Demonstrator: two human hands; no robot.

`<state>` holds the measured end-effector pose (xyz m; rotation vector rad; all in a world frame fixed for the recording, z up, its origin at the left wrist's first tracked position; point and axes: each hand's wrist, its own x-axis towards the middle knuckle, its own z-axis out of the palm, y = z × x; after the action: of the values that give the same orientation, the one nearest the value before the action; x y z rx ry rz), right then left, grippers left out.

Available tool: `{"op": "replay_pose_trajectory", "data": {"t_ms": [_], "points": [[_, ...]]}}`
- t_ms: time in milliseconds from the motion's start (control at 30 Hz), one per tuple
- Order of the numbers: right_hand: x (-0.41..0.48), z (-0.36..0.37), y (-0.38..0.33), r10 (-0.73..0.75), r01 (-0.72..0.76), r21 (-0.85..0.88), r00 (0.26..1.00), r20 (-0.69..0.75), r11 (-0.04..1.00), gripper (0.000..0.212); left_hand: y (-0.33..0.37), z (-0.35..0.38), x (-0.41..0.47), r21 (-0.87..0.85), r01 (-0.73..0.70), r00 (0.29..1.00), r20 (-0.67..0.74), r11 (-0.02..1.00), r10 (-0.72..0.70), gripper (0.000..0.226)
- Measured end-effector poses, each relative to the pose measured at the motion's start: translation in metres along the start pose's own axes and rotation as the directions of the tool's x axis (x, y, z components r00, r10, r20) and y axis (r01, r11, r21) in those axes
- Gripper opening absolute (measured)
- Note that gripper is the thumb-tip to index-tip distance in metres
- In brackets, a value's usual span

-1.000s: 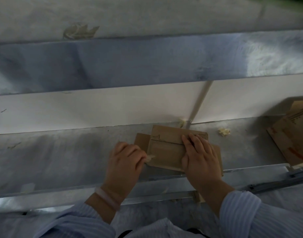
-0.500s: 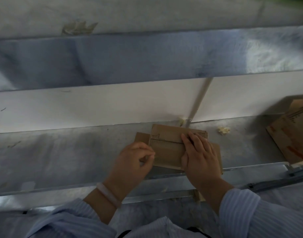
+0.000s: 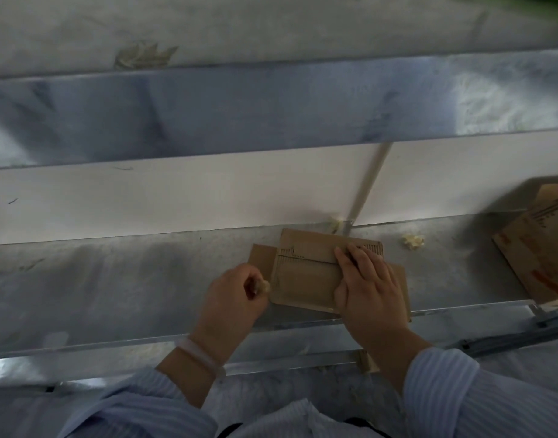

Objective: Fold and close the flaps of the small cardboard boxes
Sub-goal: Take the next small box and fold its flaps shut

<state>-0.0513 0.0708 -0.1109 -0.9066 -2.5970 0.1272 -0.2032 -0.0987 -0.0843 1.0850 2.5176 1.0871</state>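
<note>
**Right hand flat on the box, left hand pinching a scrap**

A grey metal bench (image 3: 113, 279) runs across in front of you, with a raised lip along its near edge. Behind it stands a long white panel (image 3: 176, 200), split by a slanted seam just beyond the box. At the far right, a larger carton (image 3: 536, 248) with dark and red print lies tilted on the bench, partly out of view.

The small cardboard box (image 3: 303, 279) lies flat on the bench in front of you, a little right of centre, close to the panel. Its upper flap is folded down over the body, and the flap's edge makes a line across the top face. A side flap (image 3: 262, 257) sticks out flat on the left, and another strip of cardboard shows past your right hand.

Your right hand (image 3: 366, 289) lies on the right half of the box, fingers straight and spread, pressing down across the flap edge. Your left hand (image 3: 233, 298) sits just beside the box's left edge, fingers curled in, pinching a small pale lump (image 3: 263, 286) against the thumb. That wrist wears a light bracelet (image 3: 198, 352).

A pale scrap (image 3: 413, 241) lies on the bench, right of the box.
</note>
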Motion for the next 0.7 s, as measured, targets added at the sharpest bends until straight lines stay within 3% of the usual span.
{"op": "replay_pose_trajectory", "data": {"t_ms": [100, 233, 300, 400, 500, 600, 700], "points": [[0.000, 0.000, 0.001, 0.003, -0.003, -0.006, 1.000, 0.019, 1.000, 0.052, 0.000, -0.005, 0.001, 0.068, -0.047, 0.997, -0.055, 0.997, 0.051, 0.018], [0.000, -0.001, 0.000, 0.006, -0.006, -0.005, 0.999, 0.034, 1.000, 0.053, -0.008, -0.031, 0.020, 0.028, 0.103, 0.965, -0.245, 0.994, -0.093, 0.010], [0.000, -0.002, -0.001, 0.010, -0.010, -0.003, 0.999, 0.049, 1.000, 0.053, -0.006, -0.038, 0.026, 0.010, 0.097, 0.977, -0.190, 0.995, -0.093, 0.015], [0.000, -0.004, -0.002, 0.018, -0.018, 0.002, 0.996, 0.090, 1.000, 0.054, 0.010, -0.030, 0.027, -0.199, 0.088, 0.991, -0.078, 0.976, -0.105, 0.031], [0.000, -0.008, -0.003, 0.023, -0.028, 0.052, 0.995, 0.099, 0.998, 0.054, 0.024, -0.010, 0.028, -0.338, 0.130, 0.990, -0.004, 0.932, -0.139, 0.026], [0.002, -0.016, 0.001, -0.032, 0.028, 0.117, 0.999, 0.031, 0.993, 0.049, 0.037, 0.003, 0.030, -0.336, 0.142, 0.990, 0.062, 0.931, -0.128, 0.018], [0.008, -0.033, -0.003, -0.088, 0.096, 0.264, 0.995, -0.044, 0.960, 0.048, 0.051, 0.013, 0.033, -0.206, 0.010, 0.994, 0.110, 0.979, 0.013, 0.016]]}}
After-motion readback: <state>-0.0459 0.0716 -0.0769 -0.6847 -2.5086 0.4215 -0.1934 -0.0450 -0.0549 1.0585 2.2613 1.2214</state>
